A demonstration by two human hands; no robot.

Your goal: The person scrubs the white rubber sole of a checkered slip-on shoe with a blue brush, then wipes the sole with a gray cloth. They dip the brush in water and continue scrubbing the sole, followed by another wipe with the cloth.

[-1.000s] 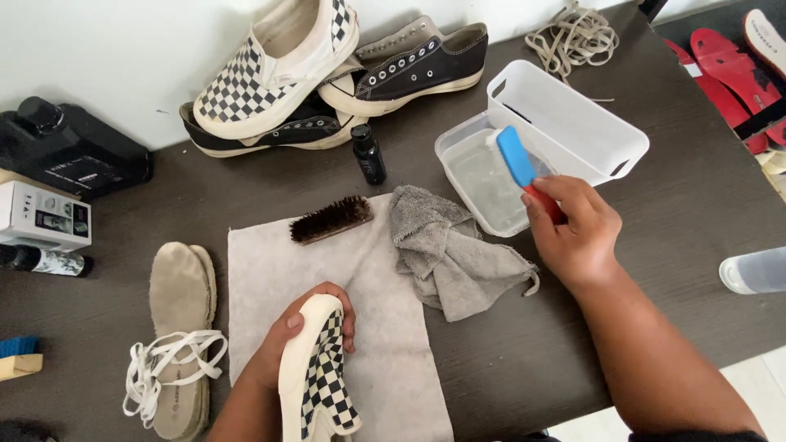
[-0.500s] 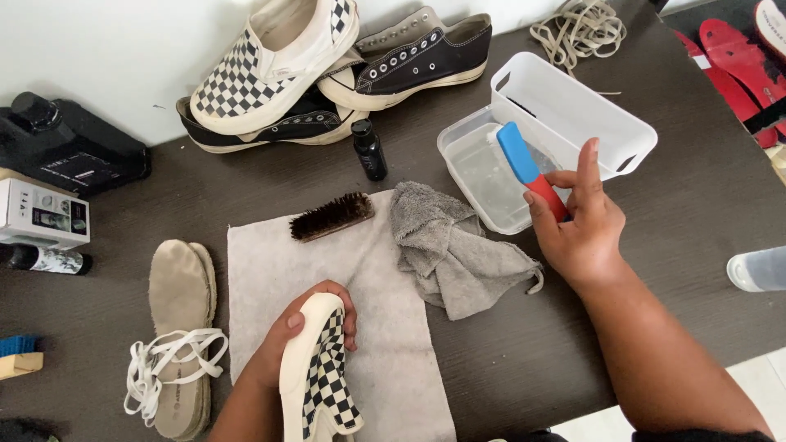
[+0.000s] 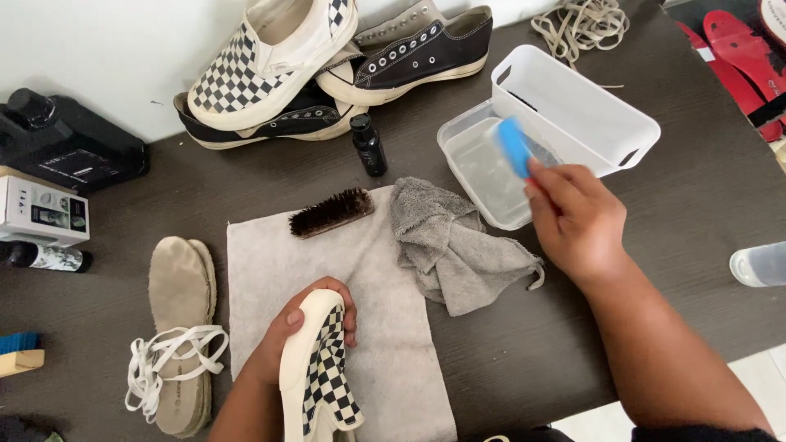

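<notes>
Dark wood counter (image 3: 246, 176): carries everything, seen from above.
Far left edge: a black case (image 3: 65, 143) at 10 o'clock, a white box (image 3: 41, 213) just below it, and a small wooden brush with blue bristles (image 3: 18, 352) at 8 o'clock.
Insoles (image 3: 176, 303): two worn beige ones lying side by side, with white laces (image 3: 168, 364) heaped over their lower ends.
Grey cloth mat (image 3: 385, 327): spread flat at the centre; a dark bristle brush (image 3: 332, 213) lies on its upper edge.
Left hand (image 3: 303, 327): closed around the checkered slip-on shoe (image 3: 319, 376), which stands tilted on the mat at 6 o'clock, white sole facing left.
Shoe pile (image 3: 327, 65): at 12 o'clock, a checkered shoe over dark lace-ups; a small black bottle (image 3: 368, 146) stands just below.
Crumpled grey towel (image 3: 450, 241): right of the mat, touching it.
Right hand (image 3: 573, 217): clamped on a blue brush (image 3: 514, 146), held over the clear tray of water (image 3: 483, 164) at 1 o'clock.
White basket (image 3: 573, 106): just beside the tray.
Far right: red insoles (image 3: 737, 41) at 2 o'clock.
</notes>
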